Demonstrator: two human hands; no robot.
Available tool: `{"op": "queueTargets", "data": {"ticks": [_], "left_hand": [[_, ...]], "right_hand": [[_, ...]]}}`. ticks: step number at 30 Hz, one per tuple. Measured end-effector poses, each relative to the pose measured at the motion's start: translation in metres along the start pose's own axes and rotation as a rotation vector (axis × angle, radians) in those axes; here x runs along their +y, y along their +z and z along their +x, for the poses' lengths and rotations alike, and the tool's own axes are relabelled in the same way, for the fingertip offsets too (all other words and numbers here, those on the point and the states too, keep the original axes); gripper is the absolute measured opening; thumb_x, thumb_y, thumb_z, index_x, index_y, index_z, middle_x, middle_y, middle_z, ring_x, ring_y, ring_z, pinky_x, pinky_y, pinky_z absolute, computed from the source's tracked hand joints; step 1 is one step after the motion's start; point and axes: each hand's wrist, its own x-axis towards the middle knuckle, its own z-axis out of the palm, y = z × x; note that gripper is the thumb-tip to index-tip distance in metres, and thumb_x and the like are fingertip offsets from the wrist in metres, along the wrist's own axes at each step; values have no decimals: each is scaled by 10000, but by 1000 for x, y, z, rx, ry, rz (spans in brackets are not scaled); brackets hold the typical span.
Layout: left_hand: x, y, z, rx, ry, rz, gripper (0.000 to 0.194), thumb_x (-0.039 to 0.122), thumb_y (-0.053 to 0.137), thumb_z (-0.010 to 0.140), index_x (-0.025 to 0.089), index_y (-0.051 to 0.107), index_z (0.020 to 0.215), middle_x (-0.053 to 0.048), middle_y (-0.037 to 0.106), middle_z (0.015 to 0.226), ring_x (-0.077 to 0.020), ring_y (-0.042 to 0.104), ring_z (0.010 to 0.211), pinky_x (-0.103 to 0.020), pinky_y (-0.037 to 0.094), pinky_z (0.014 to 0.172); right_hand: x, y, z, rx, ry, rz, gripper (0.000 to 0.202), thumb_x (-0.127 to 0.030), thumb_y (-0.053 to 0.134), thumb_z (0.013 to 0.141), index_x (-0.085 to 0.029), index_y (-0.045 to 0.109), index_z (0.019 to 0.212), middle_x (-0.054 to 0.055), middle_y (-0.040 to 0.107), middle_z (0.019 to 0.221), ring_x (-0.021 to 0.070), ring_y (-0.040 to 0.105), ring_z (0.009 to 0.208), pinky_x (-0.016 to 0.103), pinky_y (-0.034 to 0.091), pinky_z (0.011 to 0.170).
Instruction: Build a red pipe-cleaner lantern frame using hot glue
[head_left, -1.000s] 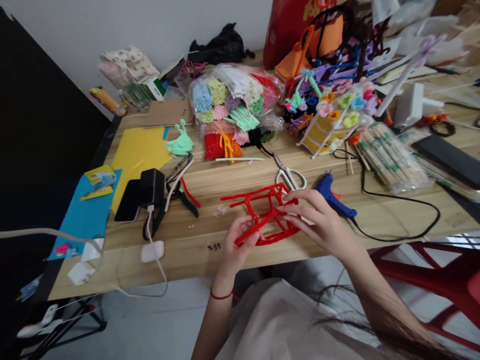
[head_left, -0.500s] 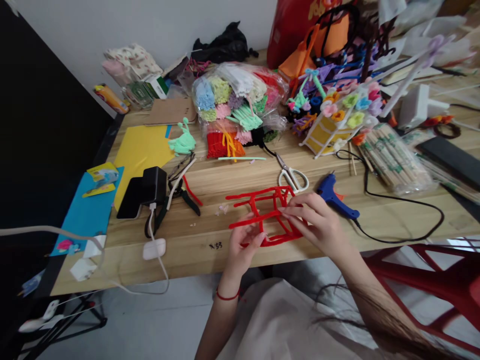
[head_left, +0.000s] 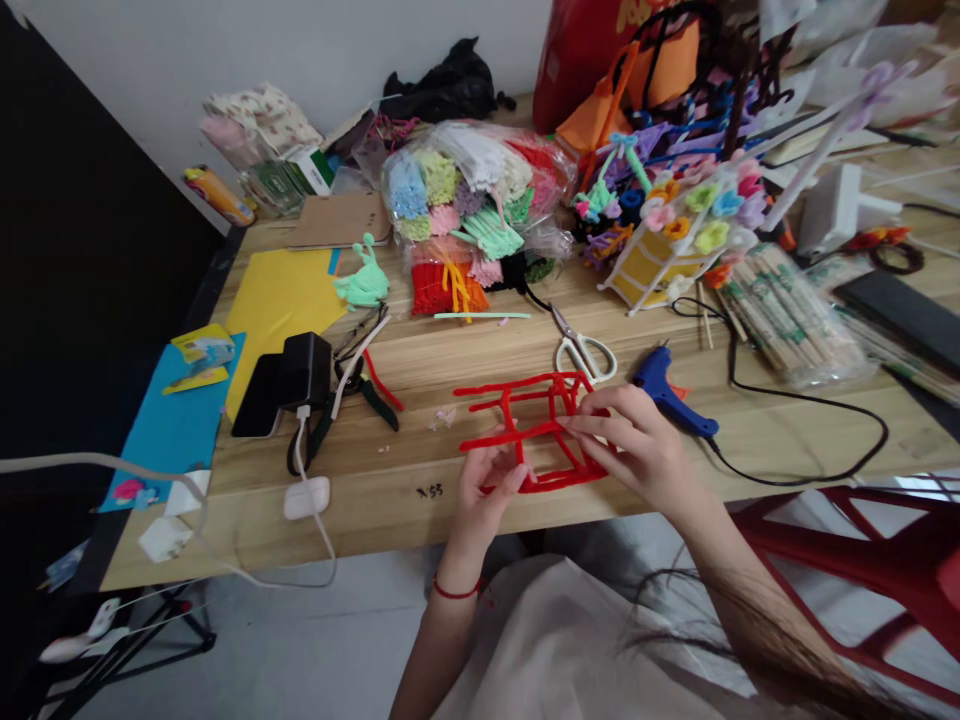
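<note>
Table (head_left: 427, 350): red frame (head_left: 536, 432) just inside the near edge, long axis roughly along it. I see right hand (head_left: 637, 440) pinching its right half, left hand (head_left: 480, 495) gripping the left, neither nearer. Loose ends (head_left: 465, 392) face the left edge.

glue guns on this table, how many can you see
1: the blue glue gun lies on the table, right of the red frame and the white-handled scissors. Others may be hidden in the clutter.
</note>
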Motion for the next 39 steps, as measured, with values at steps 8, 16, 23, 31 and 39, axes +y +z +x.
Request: {"op": "queueTargets", "data": {"ticks": [8, 16, 23, 31, 39], "left_hand": [[3, 2, -1, 40, -46, 51, 453, 290, 706, 795, 213, 542, 1211, -17, 708, 833, -129, 669, 712, -277, 549, 720], [8, 3, 0, 52, -2, 124, 457, 320, 715, 780, 204, 565, 1196, -52, 736, 886, -152, 701, 734, -283, 571, 720], [27, 13, 3, 193, 12, 213, 328, 386, 694, 786, 171, 654, 1029, -78, 740, 914, -160, 702, 701, -270, 574, 654], [26, 24, 9, 346, 53, 113, 275, 387, 737, 740, 176, 678, 907, -15, 700, 715, -118, 652, 622, -223, 536, 611], [23, 23, 9, 345, 4, 58, 283, 397, 732, 733, 179, 654, 896, -12, 681, 718, -131, 641, 637, -242, 523, 615]], "right_hand": [[1, -4, 0, -86, -7, -67, 288, -135, 557, 893, -234, 663, 1142, 99, 607, 969, 226, 578, 896, 380, 455, 754], [4, -3, -4, -108, 17, -68, 319, -149, 546, 899, -262, 619, 1188, 89, 604, 997, 231, 574, 921, 386, 457, 771], [4, -1, -7, -130, 3, -83, 307, -137, 555, 893, -228, 606, 1182, 100, 591, 1012, 227, 561, 923, 385, 456, 773], [2, -2, -7, -141, 2, -68, 338, -136, 534, 907, -266, 598, 1213, 90, 599, 1010, 219, 567, 910, 386, 461, 769], [2, 0, -5, -18, 87, 109, 320, -211, 603, 882, -269, 578, 1196, 77, 655, 1017, 238, 617, 957, 414, 497, 825]]}}
